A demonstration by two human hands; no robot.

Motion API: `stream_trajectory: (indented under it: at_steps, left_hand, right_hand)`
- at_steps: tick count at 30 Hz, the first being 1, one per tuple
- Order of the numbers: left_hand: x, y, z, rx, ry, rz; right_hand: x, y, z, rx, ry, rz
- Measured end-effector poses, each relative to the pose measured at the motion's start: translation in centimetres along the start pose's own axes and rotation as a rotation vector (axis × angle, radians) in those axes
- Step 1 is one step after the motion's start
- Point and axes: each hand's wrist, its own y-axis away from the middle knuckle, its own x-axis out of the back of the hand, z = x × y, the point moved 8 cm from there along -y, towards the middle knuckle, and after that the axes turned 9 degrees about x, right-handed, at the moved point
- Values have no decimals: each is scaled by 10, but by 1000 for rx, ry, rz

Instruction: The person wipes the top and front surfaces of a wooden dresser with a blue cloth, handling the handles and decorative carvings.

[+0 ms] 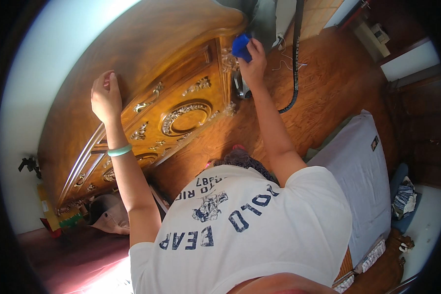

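A polished wooden dresser [183, 33] with carved drawer fronts and brass-coloured handles stretches in front of me. My right hand [254, 60] grips a bunched blue cloth [241, 47] beside the dresser's far right corner. Whether the cloth touches the wood there, I cannot tell. Over the dresser top, near its front edge, my left hand [106, 96] is loosely curled with the thumb apart. Nothing shows in it, though the palm is partly hidden. A pale green bangle [119, 150] circles the left wrist.
A dark flexible hose [296, 58] hangs down right of my right hand. Behind it a white cable [288, 65] lies on the wooden floor [327, 81]. A bed with a pale cover [356, 176] stands to my right. A bag [110, 217] sits lower left.
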Motion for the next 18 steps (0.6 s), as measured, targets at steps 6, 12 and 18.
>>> stream_trajectory:
  at_steps: [6, 12, 18]
  left_hand:
    - [1, 0, 0, -5, -5, -3]
    - [-2, 0, 0, -13, -17, -9]
    - [1, -1, 0, -7, -21, 11]
  right_hand:
    - [-9, 21, 28, -281, -221, -40]
    - [-2, 10, 14, -102, -64, -1]
    - [-15, 66, 44, -514, -309, -57]
